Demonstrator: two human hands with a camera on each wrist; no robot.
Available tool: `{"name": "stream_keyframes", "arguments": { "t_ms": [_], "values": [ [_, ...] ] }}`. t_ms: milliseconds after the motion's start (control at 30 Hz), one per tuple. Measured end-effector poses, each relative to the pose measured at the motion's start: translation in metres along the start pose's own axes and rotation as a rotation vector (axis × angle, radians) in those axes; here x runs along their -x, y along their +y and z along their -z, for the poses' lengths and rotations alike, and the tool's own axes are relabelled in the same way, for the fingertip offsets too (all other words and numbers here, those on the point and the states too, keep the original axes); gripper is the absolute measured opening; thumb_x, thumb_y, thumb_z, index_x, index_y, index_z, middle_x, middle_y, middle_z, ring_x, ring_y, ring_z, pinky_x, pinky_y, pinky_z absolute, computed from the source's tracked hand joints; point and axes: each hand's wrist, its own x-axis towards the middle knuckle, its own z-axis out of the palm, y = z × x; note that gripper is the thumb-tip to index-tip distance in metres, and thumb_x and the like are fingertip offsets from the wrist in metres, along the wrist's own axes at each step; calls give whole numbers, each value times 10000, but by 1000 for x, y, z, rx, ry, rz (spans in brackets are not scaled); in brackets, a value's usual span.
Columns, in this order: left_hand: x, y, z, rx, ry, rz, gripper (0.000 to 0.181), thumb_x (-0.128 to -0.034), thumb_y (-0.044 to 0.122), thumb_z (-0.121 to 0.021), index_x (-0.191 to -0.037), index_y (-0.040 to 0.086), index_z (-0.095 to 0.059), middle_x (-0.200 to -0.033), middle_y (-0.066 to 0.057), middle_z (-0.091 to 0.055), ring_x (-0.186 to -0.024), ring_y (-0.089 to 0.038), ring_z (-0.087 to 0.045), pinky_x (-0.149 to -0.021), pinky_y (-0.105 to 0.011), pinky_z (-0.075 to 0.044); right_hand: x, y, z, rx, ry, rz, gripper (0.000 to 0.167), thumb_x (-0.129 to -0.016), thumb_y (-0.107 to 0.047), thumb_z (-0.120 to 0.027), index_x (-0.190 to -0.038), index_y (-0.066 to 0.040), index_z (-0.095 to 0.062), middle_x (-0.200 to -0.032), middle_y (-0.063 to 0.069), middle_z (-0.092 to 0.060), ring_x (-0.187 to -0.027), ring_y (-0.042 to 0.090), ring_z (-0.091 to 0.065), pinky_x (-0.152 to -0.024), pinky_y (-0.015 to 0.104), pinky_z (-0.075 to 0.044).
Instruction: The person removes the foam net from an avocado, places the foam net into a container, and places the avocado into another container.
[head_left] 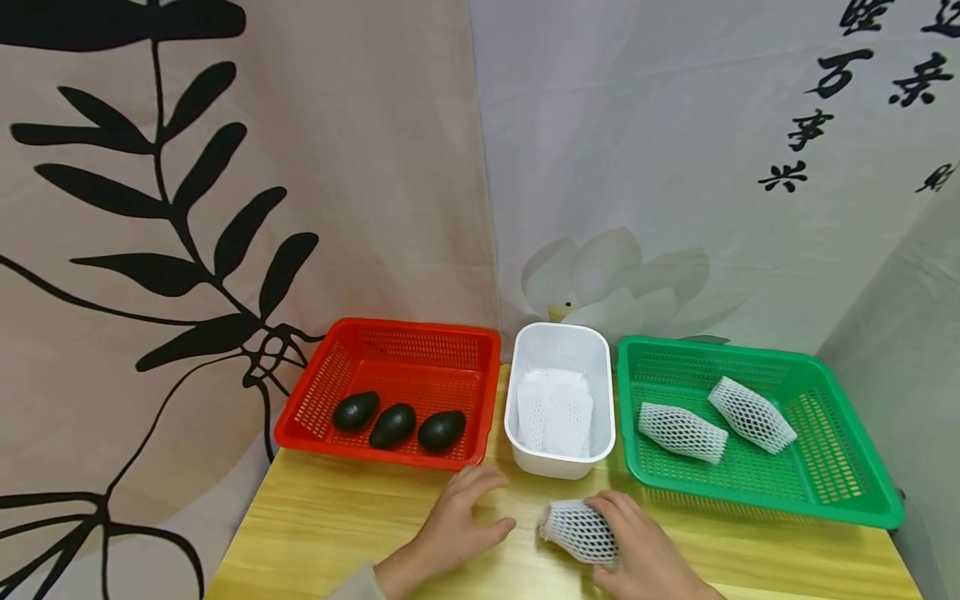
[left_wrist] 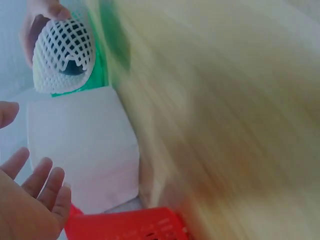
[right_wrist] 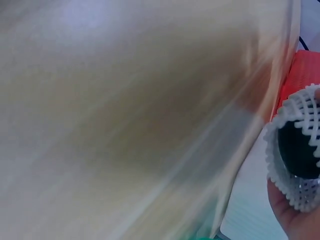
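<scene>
My right hand (head_left: 645, 546) grips an avocado in a white foam net sleeve (head_left: 581, 532) over the front of the table. Through the sleeve's open end, the dark avocado (right_wrist: 300, 150) shows in the right wrist view. To its left, my left hand (head_left: 461, 521) is apart from the sleeve, fingers extended and nothing held. In the left wrist view that hand (left_wrist: 30, 200) has its fingers spread. Three dark avocados, one of them a middle avocado (head_left: 393, 426), lie bare in the red basket (head_left: 420, 333). Two sleeved avocados (head_left: 682, 432) (head_left: 752, 415) lie in the green basket (head_left: 825, 500).
Between the baskets stands a white plastic bin (head_left: 558, 467) with flat white foam net sleeves (head_left: 555, 412) inside. All three containers line the back of the wooden table (head_left: 337, 517). A printed curtain (head_left: 390, 167) hangs behind them.
</scene>
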Motion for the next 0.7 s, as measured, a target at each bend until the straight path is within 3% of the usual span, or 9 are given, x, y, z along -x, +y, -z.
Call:
{"name": "stream_keyframes", "arguments": {
  "t_ms": [100, 300, 500, 700],
  "values": [
    [3, -4, -7, 1, -16, -17, 494, -762, 155, -931, -1208, 155, -720, -1231, -23, -687, -1179, -185, -599, -992, -416, -512, 0, -1, -3, -14, -15, -4, 821, -568, -250, -894, -1327, -103, -617, -1284, -31, -581, -1122, 123, -574, -907, 409, -574],
    [6, -8, -17, 4, -86, -4, 473, -775, 161, -920, -1205, 135, -723, -1228, 0, -674, -1158, -177, -611, -995, -384, -521, 0, -1, -9, -37, -30, -2, 823, -564, -247, -897, -1324, -107, -615, -1287, -67, -564, -1112, 86, -566, -915, 374, -569],
    [6, -11, -26, -40, -148, -39, 364, -812, 177, -886, -1135, 86, -744, -1164, 44, -675, -1101, -149, -608, -988, -351, -503, 3, 2, -15, -55, -28, -5, 830, -568, -241, -914, -1329, -111, -609, -1292, -82, -563, -1098, 69, -571, -912, 353, -569],
    [4, -9, -33, -41, -200, -49, 238, -875, 156, -838, -1089, 86, -758, -1082, 58, -682, -1035, -95, -601, -930, -273, -506, 8, 2, -16, -145, -107, -89, 782, -667, -229, -924, -1361, -101, -587, -1319, -60, -573, -1128, 111, -595, -945, 399, -565]
  ]
}}
